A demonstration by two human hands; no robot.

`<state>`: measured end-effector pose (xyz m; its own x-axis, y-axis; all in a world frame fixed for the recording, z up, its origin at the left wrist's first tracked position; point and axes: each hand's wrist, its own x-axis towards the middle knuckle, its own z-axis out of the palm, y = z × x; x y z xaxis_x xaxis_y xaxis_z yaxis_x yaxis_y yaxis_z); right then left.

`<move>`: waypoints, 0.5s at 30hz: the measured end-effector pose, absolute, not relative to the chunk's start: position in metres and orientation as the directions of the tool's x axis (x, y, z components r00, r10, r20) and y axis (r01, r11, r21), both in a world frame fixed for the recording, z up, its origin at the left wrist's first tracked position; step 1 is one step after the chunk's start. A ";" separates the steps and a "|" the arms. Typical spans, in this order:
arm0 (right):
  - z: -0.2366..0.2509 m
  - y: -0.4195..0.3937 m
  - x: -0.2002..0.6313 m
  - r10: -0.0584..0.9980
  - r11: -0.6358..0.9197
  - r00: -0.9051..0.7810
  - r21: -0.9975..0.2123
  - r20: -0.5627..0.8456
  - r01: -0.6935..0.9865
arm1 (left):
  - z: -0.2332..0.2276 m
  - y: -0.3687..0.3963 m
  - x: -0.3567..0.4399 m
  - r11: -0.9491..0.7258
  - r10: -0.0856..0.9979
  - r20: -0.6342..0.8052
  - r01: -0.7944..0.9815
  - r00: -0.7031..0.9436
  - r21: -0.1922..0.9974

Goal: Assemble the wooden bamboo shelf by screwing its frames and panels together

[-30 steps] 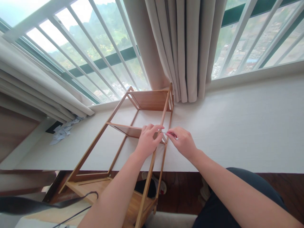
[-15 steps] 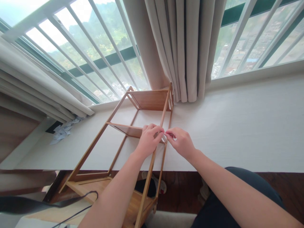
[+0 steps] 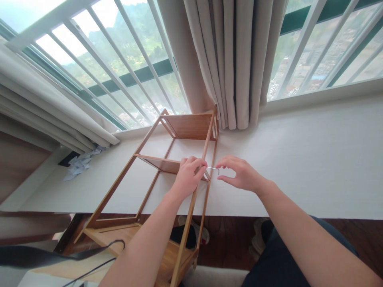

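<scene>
Bamboo shelving rack (image 3: 167, 159) lies tipped over, its far end resting on a white window-side surface (image 3: 299, 159) and its near end reaching down toward the dark wooden floor (image 3: 353, 231). The person's left hand (image 3: 187, 177) is closed around the rack's right-hand upright where the middle shelf meets it, fingers (image 3: 197, 162) curled over the rail. A small metal hex key (image 3: 214, 169) sticks out to the right from that joint, its bent end pointing down. The right hand (image 3: 242, 175) hovers just right of the key, thumb and forefinger spread in an open pinch on either side of the bent end; whether the fingertips actually touch the metal cannot be told.

The rack's top shelf sits at the far end, just beside the foot of a beige curtain (image 3: 233, 59) that hangs between two barred windows (image 3: 119, 59). A second curtain is bunched along the left edge of the scene, and crumpled paper (image 3: 79, 163) lies at the far left corner of the surface. On the floor beneath the rack, a shoe (image 3: 197, 233) shows between the rails. A dark strap (image 3: 60, 255) crosses the near left corner, and the person's dark-clad knee (image 3: 287, 255) fills the near right.
</scene>
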<state>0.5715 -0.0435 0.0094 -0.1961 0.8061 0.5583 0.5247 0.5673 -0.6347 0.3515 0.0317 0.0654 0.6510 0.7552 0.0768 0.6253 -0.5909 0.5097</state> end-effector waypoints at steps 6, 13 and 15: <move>0.007 -0.042 0.569 0.781 0.578 -0.160 -0.602 0.603 0.551 | 0.066 0.031 0.352 -0.583 0.762 0.068 0.636 0.644 0.506; 0.008 -0.042 0.567 0.763 0.586 -0.142 -0.582 0.631 0.563 | 0.065 0.032 0.351 -0.583 0.762 0.074 0.632 0.643 0.510; 0.007 -0.041 0.566 0.765 0.582 -0.135 -0.585 0.630 0.564 | 0.066 0.032 0.352 -0.578 0.764 0.071 0.630 0.642 0.520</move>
